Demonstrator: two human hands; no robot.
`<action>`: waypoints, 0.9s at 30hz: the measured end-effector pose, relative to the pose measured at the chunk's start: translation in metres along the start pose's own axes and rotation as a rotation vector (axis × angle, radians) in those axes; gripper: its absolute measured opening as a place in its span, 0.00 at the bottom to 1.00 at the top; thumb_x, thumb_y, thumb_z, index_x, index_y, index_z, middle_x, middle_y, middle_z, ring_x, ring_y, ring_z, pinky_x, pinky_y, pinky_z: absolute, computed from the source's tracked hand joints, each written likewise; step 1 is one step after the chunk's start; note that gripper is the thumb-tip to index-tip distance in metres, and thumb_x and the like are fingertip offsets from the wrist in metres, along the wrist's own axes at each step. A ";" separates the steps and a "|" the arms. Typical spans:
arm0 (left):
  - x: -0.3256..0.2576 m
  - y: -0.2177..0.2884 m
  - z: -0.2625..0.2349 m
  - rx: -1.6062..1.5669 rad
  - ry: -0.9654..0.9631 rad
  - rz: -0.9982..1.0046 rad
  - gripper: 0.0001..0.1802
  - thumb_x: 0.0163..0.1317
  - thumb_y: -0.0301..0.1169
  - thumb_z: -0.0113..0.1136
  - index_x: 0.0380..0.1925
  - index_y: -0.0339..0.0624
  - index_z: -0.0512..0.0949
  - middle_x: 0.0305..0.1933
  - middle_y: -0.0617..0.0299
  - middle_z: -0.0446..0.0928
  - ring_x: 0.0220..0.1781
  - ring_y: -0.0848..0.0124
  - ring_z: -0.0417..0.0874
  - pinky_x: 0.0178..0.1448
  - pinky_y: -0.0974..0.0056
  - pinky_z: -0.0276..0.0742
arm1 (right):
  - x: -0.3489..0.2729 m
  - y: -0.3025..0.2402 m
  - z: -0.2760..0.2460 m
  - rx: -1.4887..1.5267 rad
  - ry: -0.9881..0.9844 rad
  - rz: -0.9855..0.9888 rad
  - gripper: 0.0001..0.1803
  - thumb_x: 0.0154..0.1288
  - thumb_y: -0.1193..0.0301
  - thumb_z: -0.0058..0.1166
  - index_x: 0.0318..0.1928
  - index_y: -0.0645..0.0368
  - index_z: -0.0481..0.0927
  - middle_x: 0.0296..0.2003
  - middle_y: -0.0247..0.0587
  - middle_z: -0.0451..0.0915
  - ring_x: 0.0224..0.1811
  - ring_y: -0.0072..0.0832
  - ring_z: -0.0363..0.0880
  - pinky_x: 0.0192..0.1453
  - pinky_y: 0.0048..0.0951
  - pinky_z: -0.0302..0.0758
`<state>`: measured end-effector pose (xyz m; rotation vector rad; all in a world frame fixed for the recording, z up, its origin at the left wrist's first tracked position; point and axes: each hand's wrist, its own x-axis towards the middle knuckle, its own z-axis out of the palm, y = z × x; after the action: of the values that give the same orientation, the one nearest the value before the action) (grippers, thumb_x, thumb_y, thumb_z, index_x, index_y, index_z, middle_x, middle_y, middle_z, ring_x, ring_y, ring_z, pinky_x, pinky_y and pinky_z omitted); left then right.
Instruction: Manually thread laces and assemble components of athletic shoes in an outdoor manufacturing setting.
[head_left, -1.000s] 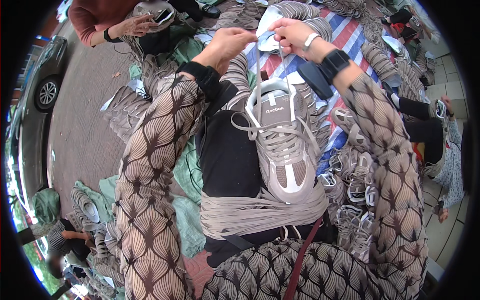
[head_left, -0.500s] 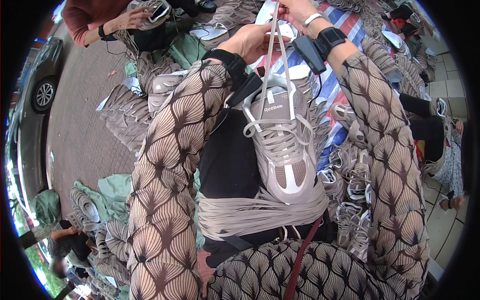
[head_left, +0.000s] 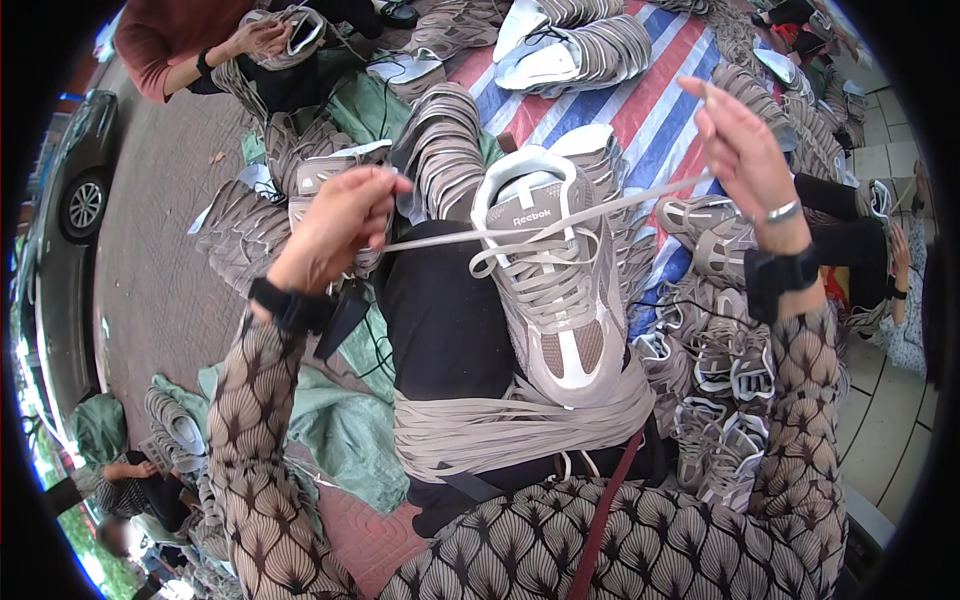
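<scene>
A beige-grey sneaker (head_left: 563,345) with white trim rests on my lap, its toe toward me and its heel opening away. Laces zigzag through its eyelets, and the two loose ends cross over the tongue. My left hand (head_left: 340,225) is closed on one end of the shoelace (head_left: 432,241), drawn out taut to the left. The other end stretches up to the right into my right hand (head_left: 745,150), which pinches it with the index finger extended. A thick bundle of flat beige laces (head_left: 500,430) lies across my black-clad thighs, just below the toe.
Finished-looking sneakers (head_left: 725,350) sit in rows to my right. Stacks of shoe uppers (head_left: 600,55) lie on a striped tarp (head_left: 560,115) ahead. Green sacking (head_left: 340,430) is at my left. Another person's hands (head_left: 265,38) hold a shoe at the upper left. A parked car (head_left: 70,230) stands far left.
Both hands have come down from above the sneaker and spread apart, left to the left and right to the right. The lace ends, held upright together before, now cross and pull sideways.
</scene>
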<state>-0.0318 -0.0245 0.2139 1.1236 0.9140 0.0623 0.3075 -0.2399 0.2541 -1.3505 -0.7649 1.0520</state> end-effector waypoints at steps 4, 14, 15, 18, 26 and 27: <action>-0.017 0.011 0.028 -0.037 -0.145 -0.005 0.11 0.69 0.33 0.53 0.43 0.37 0.75 0.22 0.75 0.63 0.16 0.86 0.59 0.19 0.77 0.64 | -0.025 0.008 0.041 -0.131 -0.134 0.098 0.23 0.66 0.74 0.43 0.62 0.60 0.67 0.21 0.23 0.70 0.19 0.08 0.61 0.22 0.11 0.57; 0.019 0.015 0.107 0.522 -0.174 0.335 0.09 0.60 0.33 0.62 0.33 0.38 0.81 0.21 0.72 0.73 0.19 0.84 0.69 0.21 0.75 0.66 | -0.018 0.032 0.080 -0.207 -0.475 0.186 0.28 0.60 0.80 0.41 0.63 0.63 0.60 0.18 0.27 0.70 0.20 0.14 0.68 0.28 0.18 0.65; 0.020 0.015 0.113 0.710 -0.118 0.403 0.08 0.55 0.32 0.63 0.31 0.38 0.81 0.22 0.66 0.76 0.22 0.79 0.74 0.27 0.69 0.69 | -0.018 0.033 0.080 -0.197 -0.463 0.199 0.28 0.60 0.80 0.41 0.63 0.63 0.60 0.18 0.27 0.70 0.20 0.14 0.69 0.28 0.18 0.65; 0.032 0.006 0.109 0.792 -0.112 0.446 0.08 0.49 0.32 0.65 0.28 0.40 0.82 0.24 0.60 0.80 0.25 0.73 0.79 0.32 0.64 0.73 | -0.016 0.034 0.081 -0.197 -0.448 0.207 0.28 0.59 0.80 0.42 0.63 0.63 0.61 0.18 0.27 0.70 0.20 0.14 0.69 0.27 0.18 0.65; 0.040 -0.005 0.111 0.641 -0.225 0.440 0.07 0.48 0.30 0.65 0.27 0.39 0.81 0.21 0.59 0.77 0.25 0.75 0.77 0.31 0.66 0.71 | -0.011 0.034 0.097 -0.525 -0.307 0.125 0.26 0.56 0.78 0.47 0.58 0.63 0.65 0.21 0.33 0.76 0.16 0.15 0.68 0.21 0.21 0.65; 0.043 -0.006 0.108 0.619 -0.267 0.453 0.07 0.49 0.29 0.65 0.27 0.38 0.81 0.21 0.61 0.76 0.25 0.77 0.76 0.31 0.67 0.71 | -0.009 0.033 0.095 -0.526 -0.310 0.121 0.26 0.56 0.78 0.47 0.58 0.63 0.65 0.21 0.33 0.76 0.16 0.15 0.68 0.21 0.21 0.65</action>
<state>0.0641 -0.0873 0.1966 1.8533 0.4255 -0.0038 0.2119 -0.2138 0.2335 -1.7116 -1.2672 1.2234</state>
